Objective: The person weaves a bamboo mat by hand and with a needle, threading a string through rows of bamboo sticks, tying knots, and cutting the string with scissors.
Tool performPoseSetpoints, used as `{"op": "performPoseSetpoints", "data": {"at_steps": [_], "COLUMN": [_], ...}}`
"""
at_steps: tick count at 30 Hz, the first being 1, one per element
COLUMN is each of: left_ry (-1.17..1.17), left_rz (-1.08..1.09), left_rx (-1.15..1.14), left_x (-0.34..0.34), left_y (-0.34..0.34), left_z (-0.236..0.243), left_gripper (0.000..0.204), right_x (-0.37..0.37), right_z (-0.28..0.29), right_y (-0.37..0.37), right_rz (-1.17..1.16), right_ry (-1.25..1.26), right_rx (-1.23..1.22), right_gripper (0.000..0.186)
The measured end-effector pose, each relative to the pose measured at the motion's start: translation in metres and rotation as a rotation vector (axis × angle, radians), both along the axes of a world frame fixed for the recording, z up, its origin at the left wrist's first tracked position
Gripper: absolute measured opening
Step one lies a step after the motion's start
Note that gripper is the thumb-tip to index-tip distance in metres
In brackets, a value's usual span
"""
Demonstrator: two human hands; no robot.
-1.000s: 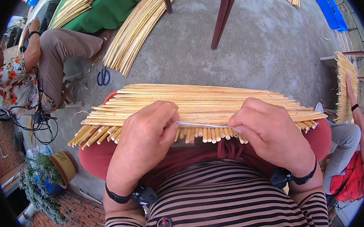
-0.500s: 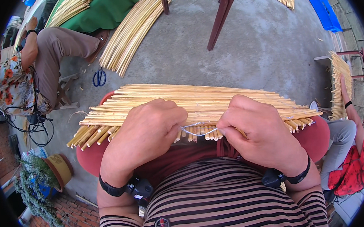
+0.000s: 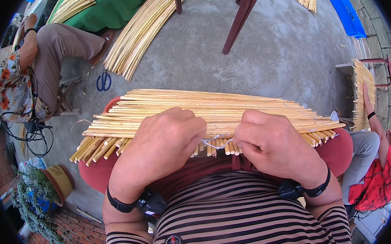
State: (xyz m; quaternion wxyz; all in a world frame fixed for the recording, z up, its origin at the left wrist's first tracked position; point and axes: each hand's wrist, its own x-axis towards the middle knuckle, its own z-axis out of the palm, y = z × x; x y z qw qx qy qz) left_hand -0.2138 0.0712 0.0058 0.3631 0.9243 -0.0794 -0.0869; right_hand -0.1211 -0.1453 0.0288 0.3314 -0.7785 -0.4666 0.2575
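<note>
A mat [image 3: 212, 109] of pale sticks lies across the lap; a thin string [image 3: 216, 142] loops at its near edge, between the hands; the left hand [image 3: 161, 145], at 9 o'clock of the loop, is curled on it; the right hand [image 3: 274, 143], at 3 o'clock, pinches its other end.

Under your hands the sticks [image 3: 212, 109] look like pale, dry split bamboo or reed, matt and smooth along their length with rough cut ends, and the thread [image 3: 216, 142] between your fingers is thin white string. Your shirt [image 3: 230, 224] is soft striped knit cloth, your wristbands [image 3: 119, 205] are matt black, and the cushion [image 3: 95, 174] below the sticks is dull red fabric. The floor [image 3: 281, 57] is rough grey concrete, the cloth [image 3: 106, 10] at the far left is green and matt, and the chair legs [image 3: 242, 14] look like smooth dark red painted metal.
</note>
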Motion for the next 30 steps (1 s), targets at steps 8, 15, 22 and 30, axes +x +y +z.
{"op": "performPoseSetpoints", "data": {"at_steps": [8, 15, 22, 30], "left_ry": [0.003, 0.028, 0.142, 0.057], "left_rz": [0.05, 0.091, 0.22, -0.076], "left_rx": [-0.012, -0.118, -0.281, -0.476], "left_x": [0.002, 0.002, 0.002, 0.007], "left_y": [-0.003, -0.001, -0.002, 0.003], "left_z": [0.0, -0.007, -0.004, 0.0], "left_gripper": [0.011, 0.013, 0.008, 0.006], "right_x": [0.002, 0.005, 0.021, 0.021], "right_z": [-0.001, 0.0, 0.013, 0.007], "right_y": [0.001, -0.003, -0.012, -0.013], "right_rz": [0.01, -0.031, -0.239, -0.36], "right_ry": [0.016, 0.063, -0.029, -0.034], "right_rx": [-0.032, -0.003, -0.023, 0.062], "right_gripper": [0.008, 0.007, 0.007, 0.009]}}
